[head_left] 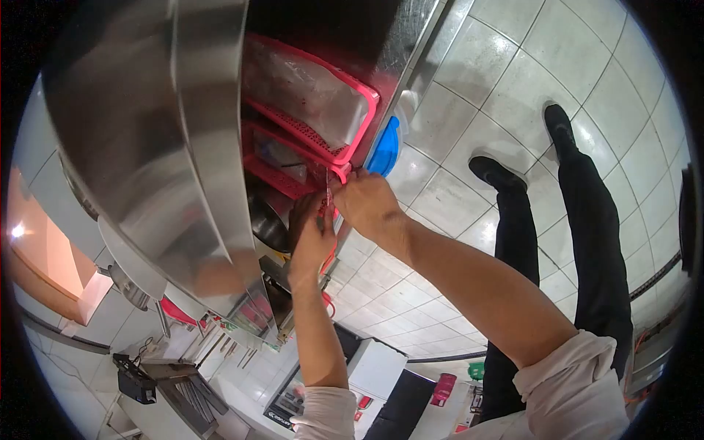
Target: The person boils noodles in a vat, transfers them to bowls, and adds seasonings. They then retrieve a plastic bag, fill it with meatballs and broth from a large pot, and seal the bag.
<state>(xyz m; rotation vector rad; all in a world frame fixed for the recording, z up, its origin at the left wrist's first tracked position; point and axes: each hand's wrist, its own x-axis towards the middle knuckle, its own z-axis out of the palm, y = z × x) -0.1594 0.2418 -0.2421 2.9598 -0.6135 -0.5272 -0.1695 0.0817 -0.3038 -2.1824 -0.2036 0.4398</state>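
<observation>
My left hand (312,229) and my right hand (367,199) are close together at the front edge of a steel shelf. The fingers of both are bent around a thin strip (328,192) with some red on it, perhaps plastic packaging; its kind is not clear. Just above my hands lies a small pink basket (282,178) with clear plastic in it. A larger pink basket (370,110), lined with clear plastic, stands beside it. My fingertips are partly hidden.
A blue lid or container (385,150) sits by the steel edge near my right hand. A metal bowl (268,224) is left of my left hand. A large steel panel (169,147) fills the left side. Tiled floor (484,73) lies to the right.
</observation>
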